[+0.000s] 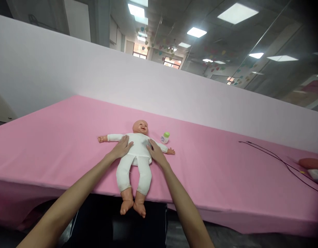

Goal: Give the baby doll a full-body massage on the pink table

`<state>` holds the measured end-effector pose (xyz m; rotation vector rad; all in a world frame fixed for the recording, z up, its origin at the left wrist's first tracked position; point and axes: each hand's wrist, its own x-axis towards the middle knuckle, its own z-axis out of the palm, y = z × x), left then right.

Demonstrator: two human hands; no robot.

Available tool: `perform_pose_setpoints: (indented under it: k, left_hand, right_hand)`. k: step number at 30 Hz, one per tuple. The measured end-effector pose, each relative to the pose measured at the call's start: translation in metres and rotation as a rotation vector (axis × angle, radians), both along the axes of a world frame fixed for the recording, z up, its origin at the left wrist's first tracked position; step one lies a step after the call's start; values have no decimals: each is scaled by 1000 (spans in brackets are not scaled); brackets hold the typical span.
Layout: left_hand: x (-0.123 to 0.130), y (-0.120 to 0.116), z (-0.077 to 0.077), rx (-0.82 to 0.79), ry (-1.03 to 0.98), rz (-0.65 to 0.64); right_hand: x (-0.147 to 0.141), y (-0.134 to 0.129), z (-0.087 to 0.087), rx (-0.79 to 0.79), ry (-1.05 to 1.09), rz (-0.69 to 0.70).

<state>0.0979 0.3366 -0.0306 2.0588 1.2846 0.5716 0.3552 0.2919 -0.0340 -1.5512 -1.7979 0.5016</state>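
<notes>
A baby doll [138, 146] with a white cloth body lies face up on the pink-covered table [78, 137]. Its head points away from me, and its bare feet hang over the near edge. My left hand [122, 147] rests open on the doll's chest and side at the left, fingers pointing toward its shoulder. On the opposite side, my right hand [156, 151] lies open against the chest near the doll's arm. A small white jar [164, 138] with a green lid stands just beyond that arm, touched by neither hand.
Two dark cables [274, 155] run across the table at the right. An orange-brown object [311, 163] and a whitish item [317, 174] sit at the far right edge. Behind the table rises a white partition [159, 89] with glass above it.
</notes>
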Motion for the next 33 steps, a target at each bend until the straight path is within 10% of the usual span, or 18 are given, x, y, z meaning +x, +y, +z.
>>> perform_pose_setpoints:
  k: [6,10,14,25,33]
  left_hand:
    - [-45,-116,5,200,-460,177]
    - [-51,-204,-42,485,-617,192]
    - [-48,-247,-83,644,-473,16]
    - [-38,-246,-79,664,-549,134]
    - [-75,-176,0,482,-639,107]
  right_hand:
    - [57,-19,10,134,-30,-447]
    - [86,-22,-8,26,-147,-865]
    - [95,-25,-20,-82,-164,-830]
    - [88,-37,-8,25,604,-563]
    - [44,-29,47,323,771,-558]
